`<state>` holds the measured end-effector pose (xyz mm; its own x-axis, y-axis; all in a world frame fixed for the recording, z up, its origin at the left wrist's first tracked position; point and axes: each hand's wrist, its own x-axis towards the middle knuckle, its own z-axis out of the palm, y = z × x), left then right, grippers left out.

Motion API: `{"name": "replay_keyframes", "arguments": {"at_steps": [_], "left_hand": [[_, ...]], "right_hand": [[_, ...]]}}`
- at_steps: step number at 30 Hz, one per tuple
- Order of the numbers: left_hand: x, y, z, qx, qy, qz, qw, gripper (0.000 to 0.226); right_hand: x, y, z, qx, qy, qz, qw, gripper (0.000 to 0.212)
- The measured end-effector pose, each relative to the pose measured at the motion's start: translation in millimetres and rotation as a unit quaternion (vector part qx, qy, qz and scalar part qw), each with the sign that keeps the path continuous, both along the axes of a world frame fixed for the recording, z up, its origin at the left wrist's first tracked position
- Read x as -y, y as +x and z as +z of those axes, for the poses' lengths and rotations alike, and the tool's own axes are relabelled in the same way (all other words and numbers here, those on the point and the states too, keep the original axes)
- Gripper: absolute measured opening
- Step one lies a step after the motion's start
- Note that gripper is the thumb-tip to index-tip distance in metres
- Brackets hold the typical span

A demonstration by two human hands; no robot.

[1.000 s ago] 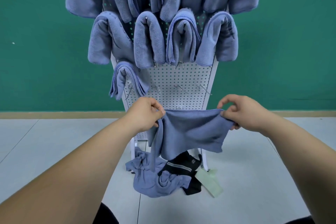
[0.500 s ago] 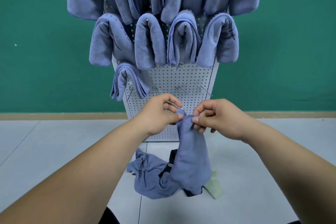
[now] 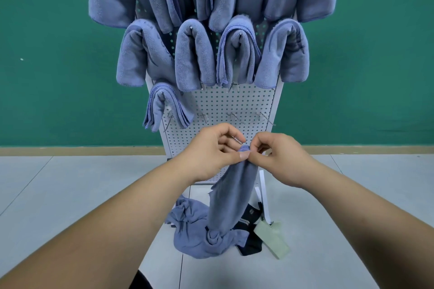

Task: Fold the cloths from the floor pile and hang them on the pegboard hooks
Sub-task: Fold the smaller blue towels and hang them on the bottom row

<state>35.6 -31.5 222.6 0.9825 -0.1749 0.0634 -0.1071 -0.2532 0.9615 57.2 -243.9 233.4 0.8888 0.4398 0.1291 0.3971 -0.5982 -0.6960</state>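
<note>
A blue cloth (image 3: 232, 195) hangs folded in half in front of the white pegboard (image 3: 220, 105). My left hand (image 3: 211, 150) and my right hand (image 3: 274, 155) meet at its top corners and both pinch them together. Its lower end reaches down to the floor pile (image 3: 195, 234), where a crumpled blue cloth, a black cloth (image 3: 250, 218) and a pale green cloth (image 3: 272, 237) lie. Several folded blue cloths (image 3: 195, 54) hang on the upper hooks. Bare hooks (image 3: 234, 117) stick out of the row just above my hands.
The pegboard stands on white legs (image 3: 264, 195) on a grey tiled floor (image 3: 70, 195), against a green wall (image 3: 47, 54) with a wooden skirting strip. One folded blue cloth (image 3: 164, 108) hangs at the left end of the lower hook row.
My hands came together from a wide spread, folding the blue cloth in half. It now hangs as a narrow strip instead of a broad sheet.
</note>
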Motion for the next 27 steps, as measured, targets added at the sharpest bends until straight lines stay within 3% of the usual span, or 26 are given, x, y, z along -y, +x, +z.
{"name": "replay_keyframes", "arguments": {"at_steps": [5,11,16,20,23,27], "left_hand": [[-14,5,8,0.04,0.044,0.013,0.998,0.02],[-43,12,17,0.102,0.064,0.075,0.99,0.015],[-79,16,19,0.144,0.098,0.205,0.963,0.02],[-101,19,10,0.149,0.213,0.233,0.937,0.022],[-97,19,6,0.154,0.283,0.222,0.92,0.02],[-96,19,9,0.149,0.294,0.262,0.907,0.013]], "right_hand": [[13,5,7,-0.14,0.104,0.06,0.983,0.024],[32,18,10,-0.182,0.076,0.08,0.977,0.031],[64,32,1,-0.06,-0.144,0.03,0.987,0.034],[84,36,1,-0.067,-0.129,-0.024,0.989,0.023],[84,38,2,0.004,-0.106,-0.072,0.992,0.019],[82,38,3,0.064,-0.109,-0.103,0.987,0.024]]}}
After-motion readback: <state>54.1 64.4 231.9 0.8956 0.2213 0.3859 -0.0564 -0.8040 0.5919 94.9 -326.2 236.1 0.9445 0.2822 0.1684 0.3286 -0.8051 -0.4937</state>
